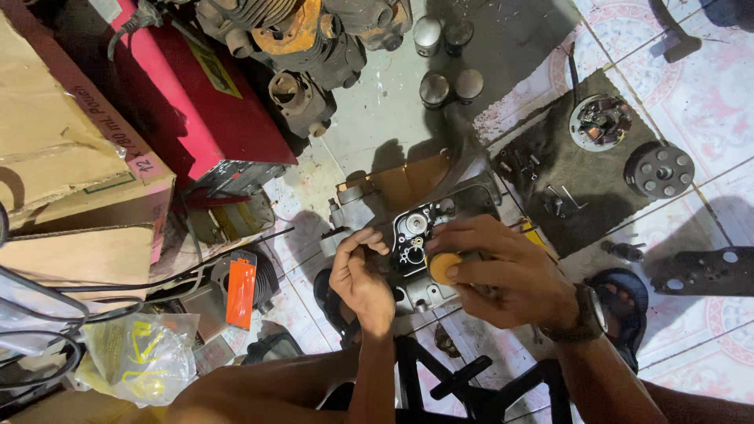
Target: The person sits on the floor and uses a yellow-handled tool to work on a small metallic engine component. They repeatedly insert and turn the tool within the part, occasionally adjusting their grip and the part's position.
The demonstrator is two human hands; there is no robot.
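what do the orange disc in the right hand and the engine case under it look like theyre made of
The orange disc, pinched in the right hand, looks like matte plastic or rubber: flat even colour, no shine. The engine case looks like cast metal, probably aluminium: dull grey, grimy, with machined round openings. The left hand rests on its edge.

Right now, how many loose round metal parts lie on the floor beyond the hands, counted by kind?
Shiny cylinder-shaped parts: 4
Dark disc with holes: 1
Round plate with coils: 1
Total: 6
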